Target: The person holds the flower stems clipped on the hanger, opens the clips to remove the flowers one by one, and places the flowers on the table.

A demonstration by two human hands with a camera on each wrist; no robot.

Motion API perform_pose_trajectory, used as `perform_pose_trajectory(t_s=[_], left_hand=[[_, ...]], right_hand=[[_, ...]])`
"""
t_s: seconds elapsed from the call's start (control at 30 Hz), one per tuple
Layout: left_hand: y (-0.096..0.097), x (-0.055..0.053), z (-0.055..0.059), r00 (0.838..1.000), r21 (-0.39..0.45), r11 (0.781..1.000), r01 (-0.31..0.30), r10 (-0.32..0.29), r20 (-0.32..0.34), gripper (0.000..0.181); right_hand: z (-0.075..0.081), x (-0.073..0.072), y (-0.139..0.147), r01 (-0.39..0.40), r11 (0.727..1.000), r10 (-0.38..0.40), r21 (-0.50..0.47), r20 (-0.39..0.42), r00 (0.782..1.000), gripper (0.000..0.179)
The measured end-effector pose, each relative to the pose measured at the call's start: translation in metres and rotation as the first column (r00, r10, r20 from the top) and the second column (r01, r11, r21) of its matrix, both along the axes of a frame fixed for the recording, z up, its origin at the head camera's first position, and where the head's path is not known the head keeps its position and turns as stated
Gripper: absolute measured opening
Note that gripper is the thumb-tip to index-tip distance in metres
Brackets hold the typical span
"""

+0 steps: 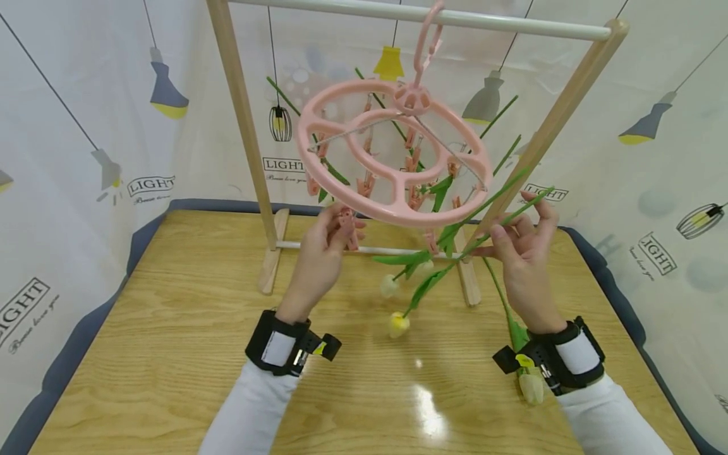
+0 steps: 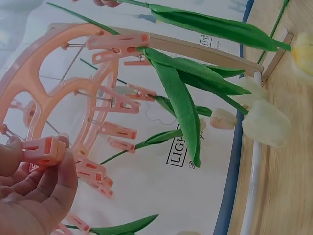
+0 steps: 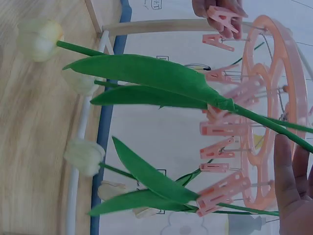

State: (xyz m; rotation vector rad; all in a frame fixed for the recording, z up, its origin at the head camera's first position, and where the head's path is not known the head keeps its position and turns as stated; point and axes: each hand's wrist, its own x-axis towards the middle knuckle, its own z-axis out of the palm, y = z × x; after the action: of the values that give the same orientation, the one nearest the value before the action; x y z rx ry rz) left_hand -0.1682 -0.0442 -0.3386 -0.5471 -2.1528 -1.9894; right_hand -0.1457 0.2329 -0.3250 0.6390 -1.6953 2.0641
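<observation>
My left hand [image 1: 324, 253] pinches a pink clothes peg [image 2: 44, 151] that hangs below the near left rim of a round pink drying hanger [image 1: 392, 218]. The right hand [image 1: 526, 265] holds an artificial tulip [image 3: 171, 76] by its green stem, thumb against fingers. This tulip slopes down to the left across the hanger's right side, its pale yellow bloom [image 1: 399, 324] lowest. Behind it, other white tulips [image 2: 266, 123] hang bloom-down, their stems at pegs [image 3: 222, 193] under the hanger. Several more pegs [image 2: 117, 131] dangle beneath the rings.
A wooden stand [image 1: 241, 107] with a white top bar [image 1: 341, 7] carries the hanger by its hook [image 1: 421, 50]. Another white tulip [image 1: 531, 387] lies on the wooden table [image 1: 170, 354] under the right wrist. Printed white cloth [image 1: 188, 151] surrounds the table's back and sides.
</observation>
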Motion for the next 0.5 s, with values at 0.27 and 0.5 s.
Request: perform_pose_trajectory(t_s=[0.27, 0.5], left_hand=[[-0.009, -0.001, 0.001, 1.0, -0.001, 1.0, 0.009, -0.009, 0.027, 0.038], [-0.015, -0.005, 0.0, 1.0, 0.003, 1.0, 0.002, -0.002, 0.03, 0.038]], right_hand=[[0.011, -0.003, 0.014, -0.007, 0.999, 0.005, -0.04, -0.044, 0.999, 0.05], [0.021, -0.007, 0.031, 0.044, 0.999, -0.045, -0.023, -0.037, 0.998, 0.052]])
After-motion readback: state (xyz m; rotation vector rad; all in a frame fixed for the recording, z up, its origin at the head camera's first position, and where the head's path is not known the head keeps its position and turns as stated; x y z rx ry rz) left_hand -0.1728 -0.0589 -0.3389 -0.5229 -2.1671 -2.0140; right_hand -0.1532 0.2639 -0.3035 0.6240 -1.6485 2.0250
